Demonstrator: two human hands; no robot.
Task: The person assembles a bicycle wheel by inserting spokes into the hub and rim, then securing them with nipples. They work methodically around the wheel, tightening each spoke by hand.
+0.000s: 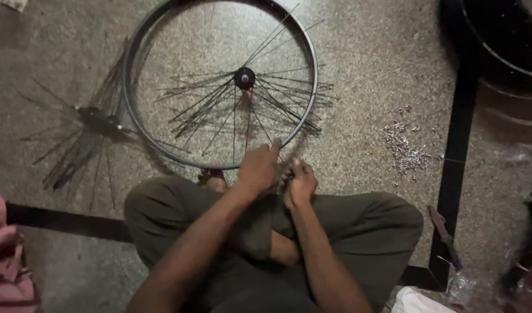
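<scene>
Rim (128,98) flat on floor (364,52), hub (244,77) up, spokes fanning right — nipples (406,148), spare hub (98,119) flank it; left hand (258,169), right hand (300,182) pinch its near edge.

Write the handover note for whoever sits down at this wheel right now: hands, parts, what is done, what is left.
Left hand: on the near edge of the rim, fingers closed around it or a spoke; exact grip cannot be told.
Right hand: beside the left, pinching something small at the rim; too dark to identify.
Rim lies flat on the floor, hub at centre.
Done: spokes hang in the hub; few reach the rim.
Left: most spokes are loose.
Pile of small silver nipples to the right; second hub with spokes to the left; hand tool by the right knee.
</scene>
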